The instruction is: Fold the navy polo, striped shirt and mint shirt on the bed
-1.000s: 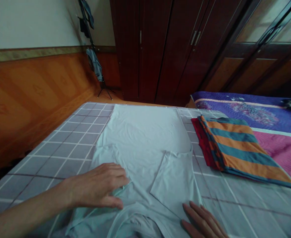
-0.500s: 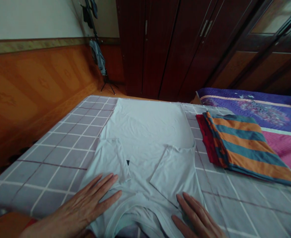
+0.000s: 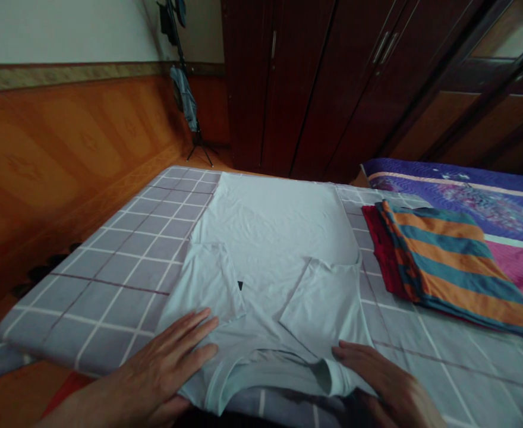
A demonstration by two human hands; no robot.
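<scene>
White shirt [image 3: 283, 220] lies on the checked bed [image 3: 123, 255], its hem at the far end and its collar [image 3: 279, 374] nearest the person. As far as shows, both sleeves are turned inward: the left sleeve [image 3: 212, 282] and the right sleeve [image 3: 321, 297] rest over the body, apart from each other, with a small black patch [image 3: 240, 286] beside the left one. The body is spread out and mostly smooth, with light creases.

What looks unfinished, as a judgement, is the near end. The collar gapes open and droops between the hands, and no crosswise fold shows in the body, which lies at full length.

The left hand [image 3: 154, 368] has its fingers stretched over one shoulder of the shirt; the right hand [image 3: 381, 374] has its fingers over the other shoulder. Both thumbs are largely hidden, so I cannot tell whether either grip is clamped on the cloth or just resting there.

Well to the right, a striped cloth [image 3: 457, 255] lies folded, with a red cloth [image 3: 380, 255] showing along its left side.
</scene>
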